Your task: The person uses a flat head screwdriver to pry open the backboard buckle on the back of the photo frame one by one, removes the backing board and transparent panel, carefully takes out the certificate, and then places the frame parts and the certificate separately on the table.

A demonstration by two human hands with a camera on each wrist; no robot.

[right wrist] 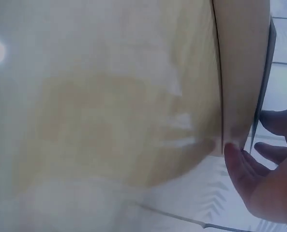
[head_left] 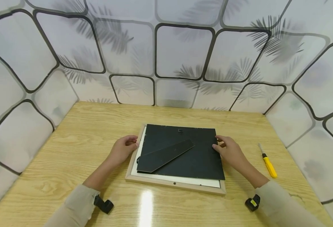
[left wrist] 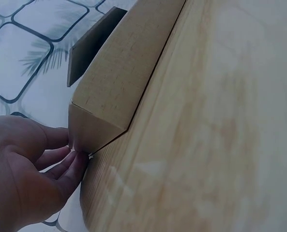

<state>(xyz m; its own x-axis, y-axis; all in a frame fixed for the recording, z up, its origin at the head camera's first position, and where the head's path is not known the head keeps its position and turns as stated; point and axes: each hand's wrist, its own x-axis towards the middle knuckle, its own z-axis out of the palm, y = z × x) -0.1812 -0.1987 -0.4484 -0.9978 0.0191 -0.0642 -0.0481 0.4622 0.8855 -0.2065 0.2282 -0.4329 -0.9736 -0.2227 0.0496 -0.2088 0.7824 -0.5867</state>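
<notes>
On the partly hidden frame point(head_left: 155, 182), gripping left hand point(head_left: 122, 150); on the black board point(head_left: 194, 161), pinching right hand point(head_left: 230, 150).

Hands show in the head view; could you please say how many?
2: the left hand at the left side of the frame, the right hand at the right edge of the black panel. Neither is fully hidden.

Both arms stretch forward from the lower corners of the head view, angling inward, with the two hands well apart and facing each other. Pale sleeves point(head_left: 79, 197) end near the wrists, leaving them bare. The left hand point(head_left: 122, 151) grips with its thumb set opposite bent fingers; the right hand point(head_left: 231, 152) grips likewise, thumb nearer the body.
</notes>
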